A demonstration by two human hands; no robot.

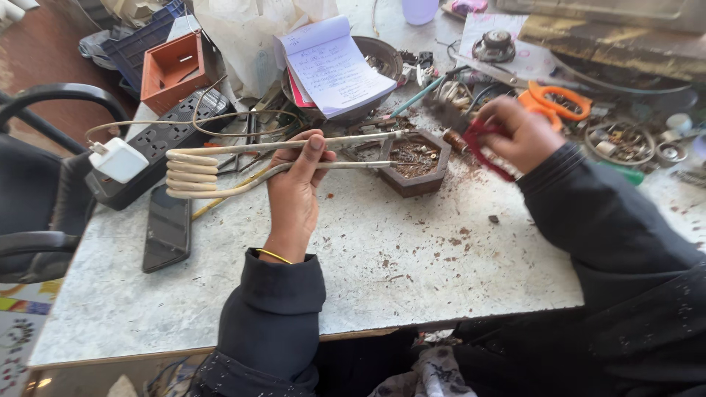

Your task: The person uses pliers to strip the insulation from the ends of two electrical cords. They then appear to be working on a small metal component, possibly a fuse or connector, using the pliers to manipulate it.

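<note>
Here, left hand (pixel 294 187) gripping coiled metal rod (pixel 193 173)

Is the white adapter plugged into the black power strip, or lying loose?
Plugged in: the white square adapter sits flush on top of the long black power strip at its near end, cable looping away from it.

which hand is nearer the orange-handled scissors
Right. The right hand sits just beside the orange-handled scissors; the left hand, holding the coiled metal heating element, is far to their left.
</note>
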